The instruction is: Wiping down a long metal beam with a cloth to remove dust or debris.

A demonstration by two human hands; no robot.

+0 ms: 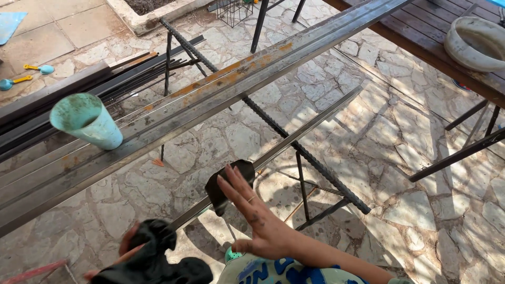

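Note:
A thin steel bar point(307, 128) runs from the lower left to the upper right across a rebar trestle point(310, 158). My right hand point(256, 215) lies over it with the fingers stretched out, pressing a small black rag point(233, 180) around the bar. My left hand point(131, 244) is at the bar's near end, wrapped in a larger black cloth point(158, 260) and gripping the bar through it. A ring shows on one right finger. My patterned shirt fills the bottom edge.
A teal plastic cup point(87, 125) lies tilted on a stack of wide rusty steel profiles point(221, 87). More dark bars point(79, 87) lie at the left. A wooden table point(421, 31) with a grey basin point(476, 43) stands at the top right. Stone paving lies below.

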